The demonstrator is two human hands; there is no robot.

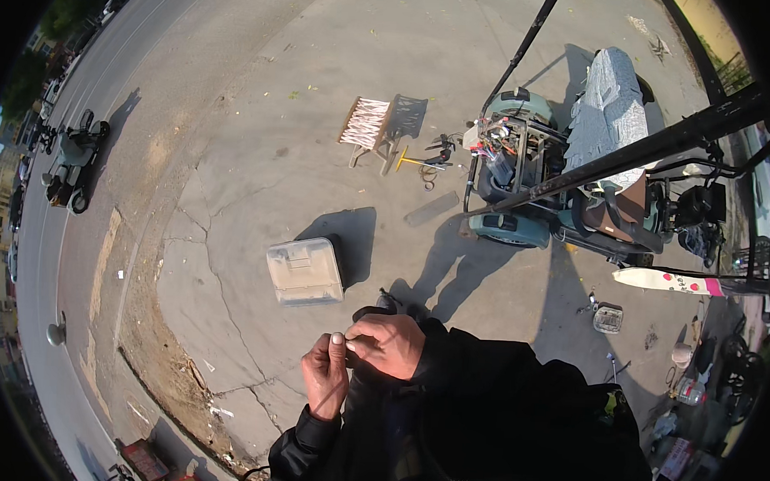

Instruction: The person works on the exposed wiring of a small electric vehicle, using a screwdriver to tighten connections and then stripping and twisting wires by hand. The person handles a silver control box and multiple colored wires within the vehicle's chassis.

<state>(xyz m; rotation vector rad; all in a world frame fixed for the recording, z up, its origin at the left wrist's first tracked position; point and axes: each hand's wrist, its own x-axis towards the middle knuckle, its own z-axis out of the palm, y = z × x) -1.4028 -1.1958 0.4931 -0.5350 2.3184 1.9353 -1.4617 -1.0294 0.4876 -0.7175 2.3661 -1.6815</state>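
With left hand (325, 377) and right hand (386, 343) curled nearly closed, touching tip to tip; cannot tell whether pinching anything. Near a box (305, 272) on the pavement (248, 190) beyond: pale beige, cloudy, rectangular, round-cornered, panelled across the top.

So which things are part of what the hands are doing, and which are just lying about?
Part of it:
left hand and right hand, fingertips close together; anything between them is too small to tell

Just about, untouched:
pale plastic box
folding stool
yellow-handled tool
parked vehicle
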